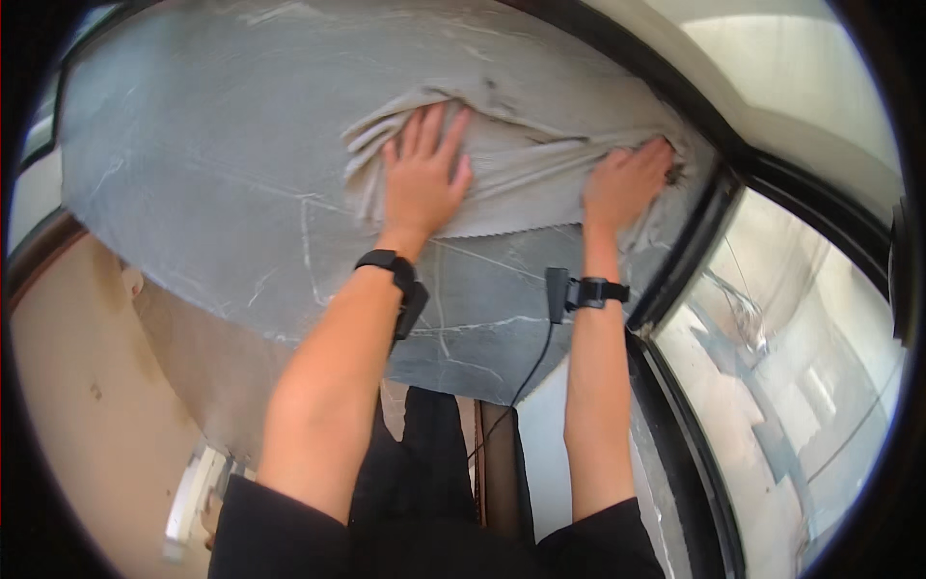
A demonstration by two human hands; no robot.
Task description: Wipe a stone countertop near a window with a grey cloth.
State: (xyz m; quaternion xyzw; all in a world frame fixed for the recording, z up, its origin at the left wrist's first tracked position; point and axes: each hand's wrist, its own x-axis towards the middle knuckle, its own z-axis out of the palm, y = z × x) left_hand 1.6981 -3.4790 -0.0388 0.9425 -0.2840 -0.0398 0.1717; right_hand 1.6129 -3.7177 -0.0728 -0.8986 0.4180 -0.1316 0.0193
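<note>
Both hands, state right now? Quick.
Left hand: open, fingers spread flat on the creased, pale grey-beige fabric cloth.
Right hand: fingers together on the cloth's right end; cannot tell whether the grip is closed.

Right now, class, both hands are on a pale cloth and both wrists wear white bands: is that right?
Not quite: in the head view, the left wristband and right wristband are black. The left hand and right hand are on the pale cloth.
</note>
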